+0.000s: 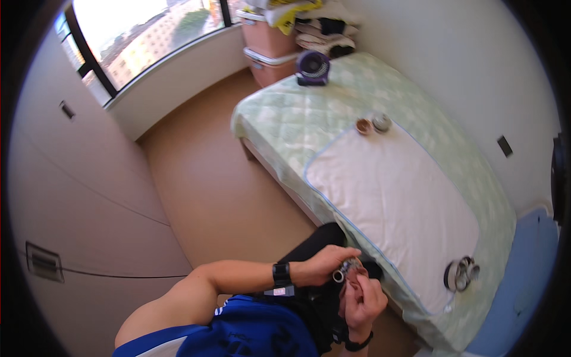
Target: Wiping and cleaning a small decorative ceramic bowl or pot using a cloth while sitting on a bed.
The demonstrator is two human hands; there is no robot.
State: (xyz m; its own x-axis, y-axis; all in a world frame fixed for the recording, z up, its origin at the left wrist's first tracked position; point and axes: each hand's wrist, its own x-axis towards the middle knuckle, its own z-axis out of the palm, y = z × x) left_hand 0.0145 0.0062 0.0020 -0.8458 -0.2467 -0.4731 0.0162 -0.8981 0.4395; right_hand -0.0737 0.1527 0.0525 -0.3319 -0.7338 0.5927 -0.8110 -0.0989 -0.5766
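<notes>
Above my lap, my left hand (324, 265) grips a small patterned vessel (344, 269), its round pale-rimmed opening turned towards me. Pinched in my right hand (366, 302) is a brownish-pink cloth (349, 292), which meets the vessel's side. Fingers and cloth hide much of the vessel, so its exact kind is unclear. Beside my hands, a white pad with blue edging (392, 192) lies on the bed. At its far end sit a small brown cup (363, 126) and a rounded grey ceramic vessel (381, 122). Several small cups or ring-shaped pieces (461, 274) are grouped at its near right corner.
A purple fan (313, 67) stands on the green quilted bedspread (285, 120). Beyond the bed are stacked pink storage boxes (270, 38) and folded textiles (328, 31). A pale wardrobe (89, 178) rises at left, past the brown floor (209, 178). The blue headboard (519, 276) borders the right.
</notes>
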